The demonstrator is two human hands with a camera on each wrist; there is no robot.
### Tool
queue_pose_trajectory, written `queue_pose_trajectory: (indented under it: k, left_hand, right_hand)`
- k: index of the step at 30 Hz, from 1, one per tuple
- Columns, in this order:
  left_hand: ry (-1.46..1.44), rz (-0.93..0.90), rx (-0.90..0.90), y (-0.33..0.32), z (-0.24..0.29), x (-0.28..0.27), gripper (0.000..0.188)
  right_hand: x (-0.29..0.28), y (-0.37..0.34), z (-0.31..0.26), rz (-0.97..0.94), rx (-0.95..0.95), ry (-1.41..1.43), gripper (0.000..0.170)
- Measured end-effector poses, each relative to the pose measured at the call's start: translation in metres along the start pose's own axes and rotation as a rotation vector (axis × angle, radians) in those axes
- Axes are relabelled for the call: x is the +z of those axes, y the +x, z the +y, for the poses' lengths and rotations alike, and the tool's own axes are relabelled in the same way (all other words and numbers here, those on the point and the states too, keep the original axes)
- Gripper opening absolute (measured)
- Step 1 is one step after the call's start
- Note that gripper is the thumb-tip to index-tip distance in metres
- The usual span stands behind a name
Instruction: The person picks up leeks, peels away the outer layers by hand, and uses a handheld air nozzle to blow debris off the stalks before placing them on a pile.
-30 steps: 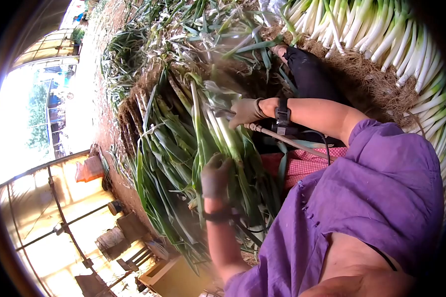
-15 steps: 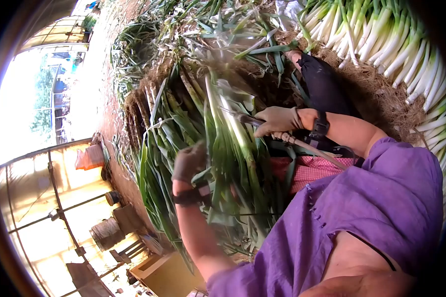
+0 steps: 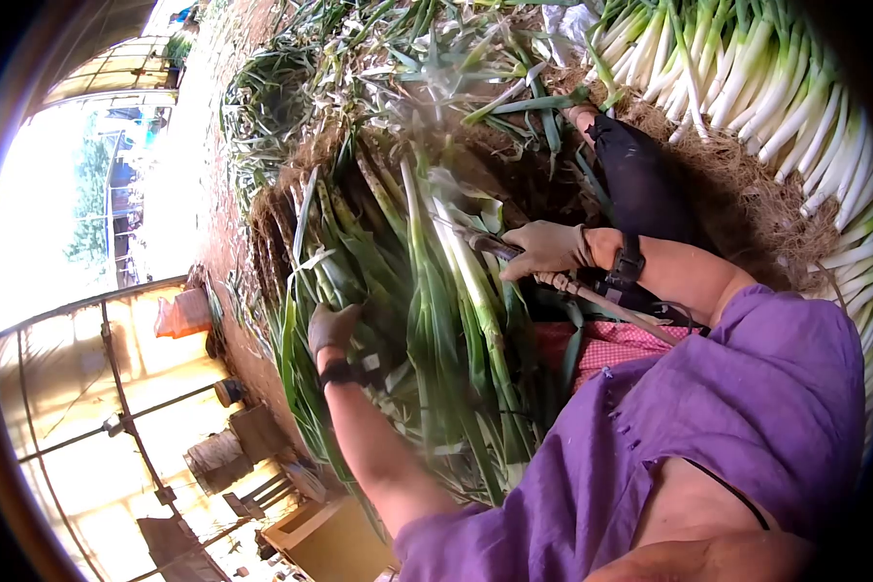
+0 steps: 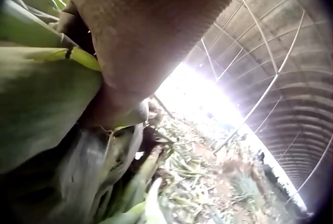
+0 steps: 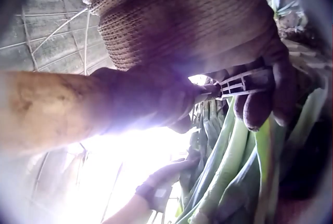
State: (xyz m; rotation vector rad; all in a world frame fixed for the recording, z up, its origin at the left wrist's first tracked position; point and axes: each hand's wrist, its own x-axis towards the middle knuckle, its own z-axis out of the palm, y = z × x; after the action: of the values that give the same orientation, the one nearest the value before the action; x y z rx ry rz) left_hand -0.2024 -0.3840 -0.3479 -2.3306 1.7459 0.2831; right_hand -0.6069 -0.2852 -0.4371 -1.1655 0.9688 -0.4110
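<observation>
Leeks (image 3: 427,301) with roots and long green leaves lie heaped before me. My gloved left hand (image 3: 332,330) is among the leaves on the heap's far side, its fingers partly hidden. In the left wrist view, a broad green leaf (image 4: 47,99) passes between thumb and fingers of that hand. My gloved right hand (image 3: 547,250) grips a blow gun (image 3: 495,246), its metal nozzle pointing toward the white stems of the nearer leeks. A hose (image 3: 601,296) runs from the gun back toward my body. In the right wrist view the fingers (image 5: 255,110) curl at its slatted trigger part.
Cleaned white leeks (image 3: 786,107) with roots lie in rows at the upper right. Stripped leaves (image 3: 291,87) litter the ground beyond the heap. A cardboard box (image 3: 330,543) and an orange bag (image 3: 182,313) stand to the left, near the greenhouse wall.
My left hand has left the middle leeks and moved leftward to the heap's far side. The right hand keeps hold of the blow gun and appears slightly farther right and lower.
</observation>
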Motion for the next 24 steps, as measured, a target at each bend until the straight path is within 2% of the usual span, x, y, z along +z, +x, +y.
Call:
queue_pose_trajectory:
  k: [2, 3, 4, 5, 7, 10, 13, 15, 16, 17, 19, 21, 23, 24]
  left_hand:
    - [-0.204, -0.026, 0.052, -0.029, -0.009, -0.016, 0.049]
    - [-0.5, -0.097, 0.039, -0.048, -0.012, -0.024, 0.039]
    - [-0.549, -0.154, -0.001, -0.069, -0.009, -0.04, 0.031]
    - [-0.704, -0.156, 0.025, -0.1, -0.004, -0.053, 0.03]
    - [-0.845, -0.147, -0.047, -0.144, -0.001, -0.072, 0.032]
    - [-0.772, -0.028, 0.105, -0.176, -0.037, -0.079, 0.038]
    - [-1.044, -0.032, 0.049, -0.207, -0.04, -0.096, 0.042]
    - [-0.927, -0.01, 0.09, -0.221, -0.02, -0.101, 0.04]
    - [-0.867, 0.003, 0.105, -0.224, -0.012, -0.101, 0.039]
    - [-0.885, -0.107, 0.159, -0.213, -0.016, -0.096, 0.04]
    - [-0.951, -0.259, 0.015, -0.188, -0.002, -0.078, 0.037]
    - [-1.038, -0.401, 0.084, -0.173, 0.036, -0.047, 0.035]
    - [-0.635, -0.505, 0.165, -0.132, 0.039, -0.012, 0.033]
    - [-0.555, -0.491, 0.204, -0.113, 0.039, 0.007, 0.032]
  right_hand:
    - [-0.006, -0.007, -0.006, -0.01, -0.006, -0.012, 0.036]
    - [-0.008, -0.01, -0.008, -0.014, -0.009, -0.018, 0.036]
    - [-0.009, -0.009, -0.005, 0.013, -0.049, -0.036, 0.036]
    - [-0.01, -0.007, -0.001, 0.039, -0.089, -0.055, 0.036]
    - [-0.011, -0.006, 0.001, 0.076, -0.133, -0.075, 0.037]
    - [-0.009, -0.013, -0.007, 0.076, -0.118, -0.054, 0.037]
    - [-0.008, -0.017, -0.014, 0.043, -0.092, -0.031, 0.036]
    - [-0.006, -0.005, 0.0, 0.023, -0.117, -0.073, 0.036]
    - [-0.001, -0.001, 0.003, -0.003, -0.086, 0.005, 0.035]
    - [0.004, 0.001, 0.006, -0.028, -0.056, 0.082, 0.035]
    - [0.012, 0.007, 0.01, -0.071, -0.053, 0.15, 0.033]
    - [0.021, 0.009, 0.012, -0.102, -0.104, 0.134, 0.029]
    - [0.028, -0.023, -0.012, -0.108, -0.03, 0.148, 0.028]
    - [0.034, -0.038, -0.019, -0.108, 0.009, 0.157, 0.028]
